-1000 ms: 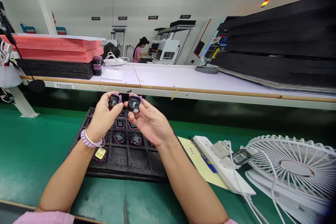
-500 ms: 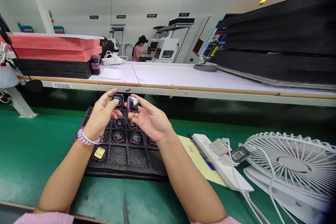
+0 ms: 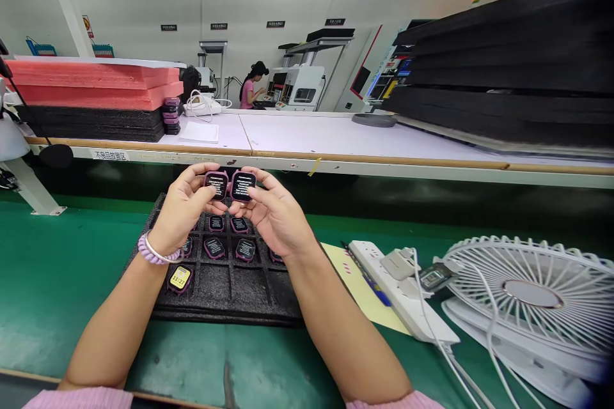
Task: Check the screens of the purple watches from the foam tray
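Observation:
Side by side above the tray, two purple-cased smartwatches face me with white text on black screens. My left hand (image 3: 185,208) is closed on the left smartwatch (image 3: 215,183), its thumb on the screen. In my right hand (image 3: 275,217) is the right smartwatch (image 3: 242,184), gripped between thumb and fingers, the thumb at the lower right of its screen. Below them lies a black foam tray (image 3: 249,285) with square compartments. Several similar watches sit in it, among them a watch with a yellow screen (image 3: 180,278) reading 11:27. My hands hide part of the tray.
Right of the tray are yellow paper (image 3: 343,268), a blue pen (image 3: 377,289), a white power strip (image 3: 403,294) with cables and a white fan (image 3: 532,294). A shelf (image 3: 307,134) behind carries red foam (image 3: 96,86) and black foam stacks (image 3: 503,70). Another person (image 3: 252,85) sits farther back.
The right watch has been turned so that its screen faces me, and my right thumb now rests on it. Both screens now show lines of text; the left one showed a dial before.

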`<state>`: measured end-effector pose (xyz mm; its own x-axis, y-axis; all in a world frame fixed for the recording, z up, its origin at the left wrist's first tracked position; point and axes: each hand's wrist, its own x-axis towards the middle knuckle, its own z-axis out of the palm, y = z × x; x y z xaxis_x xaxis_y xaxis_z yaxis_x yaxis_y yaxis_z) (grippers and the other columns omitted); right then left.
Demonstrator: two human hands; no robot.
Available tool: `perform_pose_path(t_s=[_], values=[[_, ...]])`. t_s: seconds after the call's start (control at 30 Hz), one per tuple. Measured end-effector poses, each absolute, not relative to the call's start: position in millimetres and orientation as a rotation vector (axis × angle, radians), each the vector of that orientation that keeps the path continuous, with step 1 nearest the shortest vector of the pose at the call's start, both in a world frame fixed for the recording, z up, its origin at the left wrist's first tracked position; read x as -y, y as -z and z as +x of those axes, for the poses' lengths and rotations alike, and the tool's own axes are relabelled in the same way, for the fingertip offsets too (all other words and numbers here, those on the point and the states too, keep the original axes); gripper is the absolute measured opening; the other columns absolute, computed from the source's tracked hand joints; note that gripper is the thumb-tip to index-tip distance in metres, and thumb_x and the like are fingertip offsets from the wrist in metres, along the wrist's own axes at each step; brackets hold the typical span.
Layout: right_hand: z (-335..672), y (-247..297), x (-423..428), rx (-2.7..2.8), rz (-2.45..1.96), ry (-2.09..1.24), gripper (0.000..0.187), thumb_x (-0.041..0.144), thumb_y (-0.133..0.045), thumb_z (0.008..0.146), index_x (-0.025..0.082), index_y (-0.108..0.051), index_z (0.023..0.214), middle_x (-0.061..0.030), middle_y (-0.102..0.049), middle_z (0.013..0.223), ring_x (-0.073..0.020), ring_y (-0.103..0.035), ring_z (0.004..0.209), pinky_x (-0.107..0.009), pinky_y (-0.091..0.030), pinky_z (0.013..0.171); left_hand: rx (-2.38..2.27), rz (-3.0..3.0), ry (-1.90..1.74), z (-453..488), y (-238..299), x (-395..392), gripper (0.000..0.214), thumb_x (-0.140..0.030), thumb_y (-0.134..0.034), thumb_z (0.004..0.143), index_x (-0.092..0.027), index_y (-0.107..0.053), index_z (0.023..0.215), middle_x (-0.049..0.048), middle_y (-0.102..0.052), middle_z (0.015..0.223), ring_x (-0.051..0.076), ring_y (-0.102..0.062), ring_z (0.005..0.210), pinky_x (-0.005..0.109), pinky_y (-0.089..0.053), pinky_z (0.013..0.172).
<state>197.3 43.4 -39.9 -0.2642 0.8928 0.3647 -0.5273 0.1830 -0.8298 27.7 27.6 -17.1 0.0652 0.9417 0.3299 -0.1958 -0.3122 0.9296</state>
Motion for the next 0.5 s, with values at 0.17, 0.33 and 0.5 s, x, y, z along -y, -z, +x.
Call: perform_pose_path(t_s=[0.17, 0.33, 0.5], values=[[196.6, 39.3, -42.1, 1.226, -0.433, -1.399, 0.044, 0.029, -0.079, 0.079, 0.021, -0.057, 0.116, 0.0024, -0.069, 0.079, -0.0157, -0.068, 0.064, -0.026, -0.054, 0.062, -0.836, 1.373, -1.449, 30.4, 15.3, -25.6, 0.042, -0.019, -0.068, 0.075, -0.015, -0.059, 0.115, 0.0005, -0.07, 0.093, 0.01, -0.071, 0.058, 0.019, -0.062, 0.057], [197.0, 39.1, -42.7, 1.235, -0.453, -1.375, 0.044, 0.033, -0.081, 0.079, 0.022, -0.058, 0.114, 0.0027, -0.067, 0.08, -0.0158, -0.066, 0.062, -0.028, -0.053, 0.059, -0.85, 1.408, -1.444, 30.5, 15.0, -25.0, 0.041, -0.019, -0.068, 0.075, -0.016, -0.058, 0.114, 0.0004, -0.07, 0.091, 0.009, -0.069, 0.056, 0.019, -0.06, 0.056], [197.3, 39.0, -42.1, 1.244, -0.456, -1.351, 0.044, 0.035, -0.083, 0.08, 0.021, -0.059, 0.114, 0.0026, -0.067, 0.08, -0.0149, -0.065, 0.06, -0.028, -0.053, 0.057, -0.86, 1.437, -1.449, 28.8, 16.6, -25.3, 0.041, -0.019, -0.069, 0.075, -0.017, -0.058, 0.114, 0.0035, -0.071, 0.1, 0.01, -0.07, 0.057, 0.02, -0.06, 0.056]])
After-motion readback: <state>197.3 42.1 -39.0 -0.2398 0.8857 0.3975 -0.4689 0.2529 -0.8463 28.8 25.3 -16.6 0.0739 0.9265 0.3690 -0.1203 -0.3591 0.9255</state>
